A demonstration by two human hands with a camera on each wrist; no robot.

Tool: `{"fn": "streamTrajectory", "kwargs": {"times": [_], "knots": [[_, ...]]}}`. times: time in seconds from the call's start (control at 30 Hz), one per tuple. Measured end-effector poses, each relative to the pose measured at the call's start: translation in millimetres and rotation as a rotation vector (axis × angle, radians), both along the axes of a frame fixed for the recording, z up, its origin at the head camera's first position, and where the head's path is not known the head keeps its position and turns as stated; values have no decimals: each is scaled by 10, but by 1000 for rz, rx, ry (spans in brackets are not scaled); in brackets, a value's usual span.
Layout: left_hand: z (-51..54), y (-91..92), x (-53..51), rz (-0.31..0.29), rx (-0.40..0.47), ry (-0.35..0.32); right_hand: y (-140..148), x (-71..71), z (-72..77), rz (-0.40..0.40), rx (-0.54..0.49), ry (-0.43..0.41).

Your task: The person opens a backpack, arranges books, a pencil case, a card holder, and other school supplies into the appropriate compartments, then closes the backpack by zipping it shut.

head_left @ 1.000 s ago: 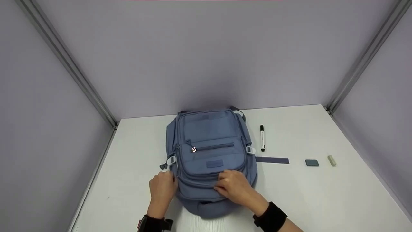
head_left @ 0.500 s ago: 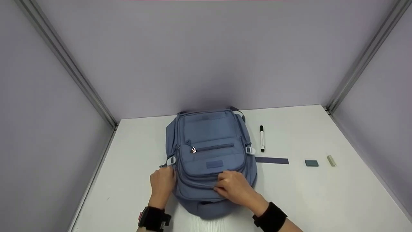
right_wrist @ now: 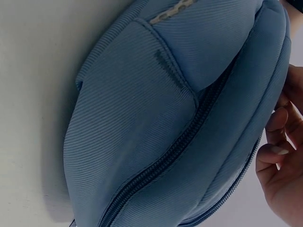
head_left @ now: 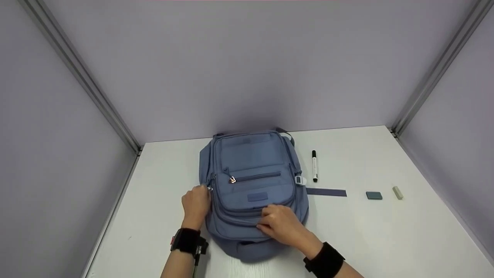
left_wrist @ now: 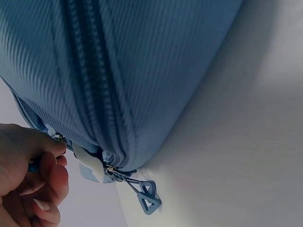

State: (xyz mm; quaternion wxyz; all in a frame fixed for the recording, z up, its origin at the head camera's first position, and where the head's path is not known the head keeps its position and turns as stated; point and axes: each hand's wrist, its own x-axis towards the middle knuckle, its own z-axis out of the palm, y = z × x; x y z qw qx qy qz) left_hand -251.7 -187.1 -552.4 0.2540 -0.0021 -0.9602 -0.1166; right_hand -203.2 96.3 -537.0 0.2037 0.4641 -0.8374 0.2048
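Note:
A blue backpack (head_left: 250, 150) lies front side up on the white table, its top toward the back wall. At its left edge my left hand (head_left: 196, 204) pinches a zipper pull (left_wrist: 33, 166); the slider (left_wrist: 59, 138) shows just past the thumb in the left wrist view. Two triangular pulls (left_wrist: 149, 203) dangle beside a white buckle (left_wrist: 90, 163). My right hand (head_left: 281, 224) grips the lower front of the backpack near a curved zipper seam, with thumb and fingertips curled on the fabric. The exact fold it holds is partly hidden.
Right of the backpack lie a black-capped marker (head_left: 315, 166), a dark flat strip (head_left: 327, 192), a small teal block (head_left: 374, 195) and a pale small block (head_left: 398, 192). Grey panels (head_left: 247, 69) wall in the table (head_left: 162, 173) at the back and sides.
My left hand has moved up along the backpack's left edge, toward its top, and now covers the left white buckle in the head view. The right hand has stayed in place.

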Motion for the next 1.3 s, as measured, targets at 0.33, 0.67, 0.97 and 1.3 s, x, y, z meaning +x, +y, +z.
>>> {"fn": "streamTrajectory", "kwargs": {"times": [0.33, 0.67, 0.97, 1.3], "knots": [[-25, -3, -108, 0, -28, 12, 15, -4, -23, 23, -36, -11], [19, -17, -272, 28, -4, -44, 10, -2, -15, 15, -15, 3], [38, -26, -374, 43, 16, -57, 9, -2, -10, 16, -12, -1], [58, -33, -406, 40, 30, -69, 11, -9, -32, 24, -12, -1]]}}
